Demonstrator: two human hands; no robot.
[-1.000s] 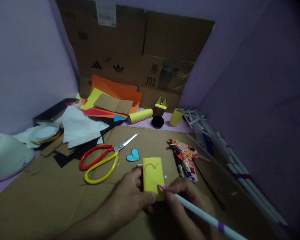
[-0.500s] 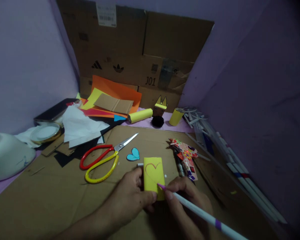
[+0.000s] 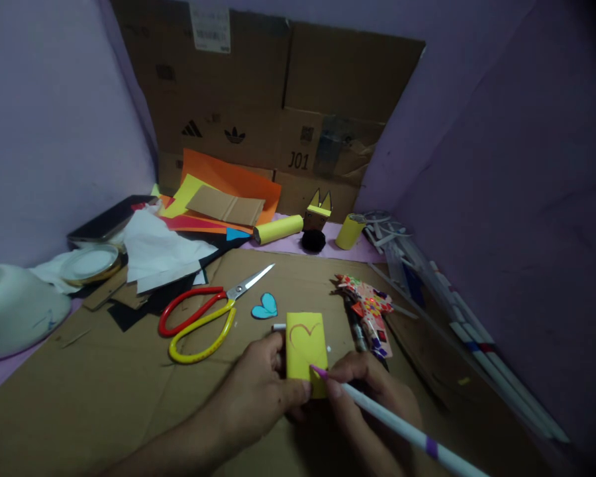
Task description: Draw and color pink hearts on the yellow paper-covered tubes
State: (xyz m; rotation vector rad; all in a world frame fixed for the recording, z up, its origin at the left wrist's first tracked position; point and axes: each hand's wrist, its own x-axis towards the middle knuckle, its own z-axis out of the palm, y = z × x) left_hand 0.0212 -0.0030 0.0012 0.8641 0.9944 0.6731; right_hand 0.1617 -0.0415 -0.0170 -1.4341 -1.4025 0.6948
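A small yellow paper rectangle [image 3: 305,348] lies on the cardboard work mat [image 3: 104,397]; a red heart outline is partly drawn on it. My left hand [image 3: 258,394] presses its fingers against the paper's left and lower edge, pinning it down. My right hand [image 3: 372,397] grips a white pen [image 3: 402,430] with a purple tip, and the tip touches the paper near its lower right. A blue paper heart [image 3: 265,307] sits just beyond the yellow piece.
Red-and-yellow scissors [image 3: 203,317] lie to the left. A patterned paper piece and markers [image 3: 370,311] rest to the right, long white sticks [image 3: 477,338] beyond. Coloured sheets, yellow rolls [image 3: 278,230], a cardboard box [image 3: 278,99], a white bowl [image 3: 14,311] and a tin [image 3: 90,262] crowd the back and left.
The pen tip has crept slightly up and to the left along the yellow paper. My left hand stays in place on the paper.
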